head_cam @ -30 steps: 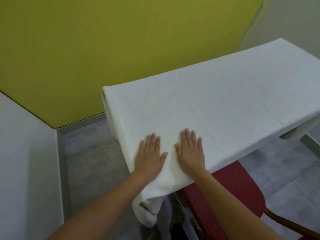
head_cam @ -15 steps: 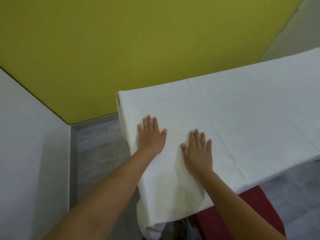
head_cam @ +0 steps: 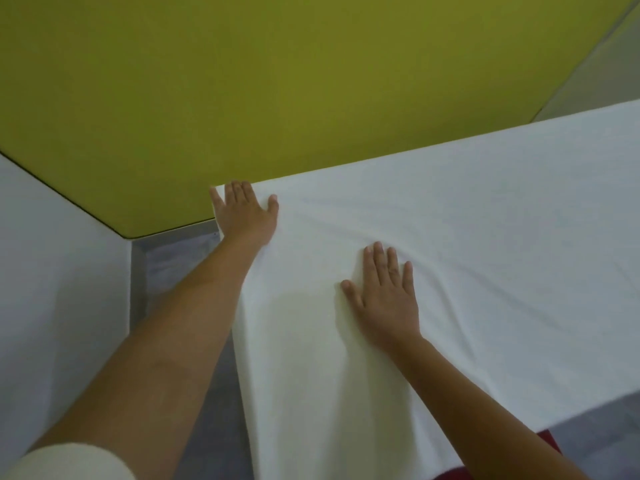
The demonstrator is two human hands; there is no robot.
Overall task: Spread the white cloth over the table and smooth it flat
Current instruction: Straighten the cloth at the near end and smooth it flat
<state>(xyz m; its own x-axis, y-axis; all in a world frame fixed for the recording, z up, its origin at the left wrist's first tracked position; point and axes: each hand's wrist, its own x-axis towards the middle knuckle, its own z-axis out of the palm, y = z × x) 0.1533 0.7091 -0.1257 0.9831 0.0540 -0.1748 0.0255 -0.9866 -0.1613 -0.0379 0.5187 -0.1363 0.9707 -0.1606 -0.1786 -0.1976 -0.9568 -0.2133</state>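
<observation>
The white cloth (head_cam: 485, 244) covers the whole table top and hangs over its left end and near edge; the table itself is hidden under it. My left hand (head_cam: 244, 213) lies flat on the cloth at the far left corner, its fingers straight and reaching the far edge. My right hand (head_cam: 386, 292) presses flat on the cloth nearer to me, fingers straight and slightly spread. Soft wrinkles run across the cloth between and to the right of my hands.
A yellow-green wall (head_cam: 277, 81) stands just behind the table. A white wall (head_cam: 52, 271) is at the left, with a strip of grey floor (head_cam: 180, 258) between it and the table. A red chair seat (head_cam: 550, 445) shows under the near edge.
My left hand slid away from me to the far left corner of the cloth. My right hand moved slightly forward, and wrinkles appeared around it. The view drew closer.
</observation>
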